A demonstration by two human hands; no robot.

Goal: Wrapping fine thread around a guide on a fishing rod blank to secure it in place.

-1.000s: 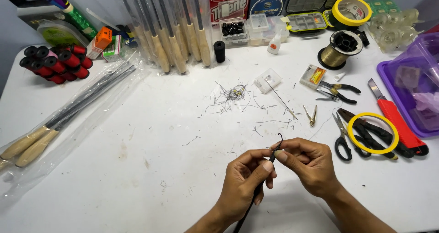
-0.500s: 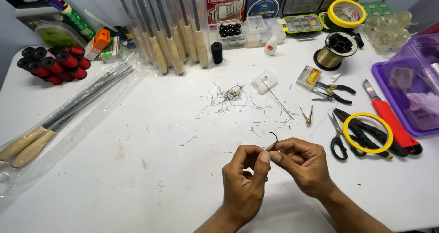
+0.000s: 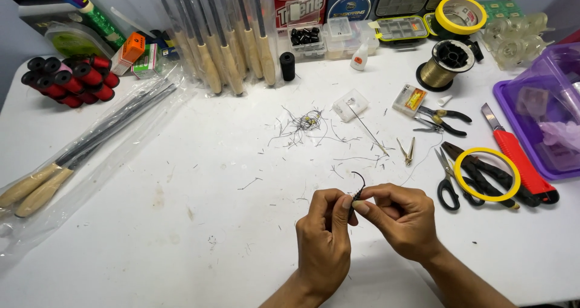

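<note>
Both hands meet over the near middle of the white table (image 3: 181, 235), fingertips touching. The left hand (image 3: 323, 244) and the right hand (image 3: 402, 217) pinch between them a small dark hook (image 3: 359, 186), held just above the table. Its curved end rises above the fingertips. Whether a line is tied to it cannot be told at this size.

Beyond the hands, toward the table's centre, lies a scatter of thread clippings (image 3: 305, 127). Right of the hands, near the right edge: black-handled scissors (image 3: 447, 184), a yellow ring (image 3: 487, 174) lying over dark pliers, and a red utility knife (image 3: 519, 163). Small pliers (image 3: 444, 119) lie further back. A purple tray (image 3: 544, 121) sits at the right edge.

Along the far edge: a spool of gold line (image 3: 446, 66), a yellow tape roll (image 3: 460, 13), and clear small-parts boxes (image 3: 402, 27). Bagged rods with cork handles (image 3: 232, 48) lean at the far middle. Red and black spools (image 3: 69, 81) are stacked at the far left corner. Two bagged rods (image 3: 78, 154) lie across the left side.
</note>
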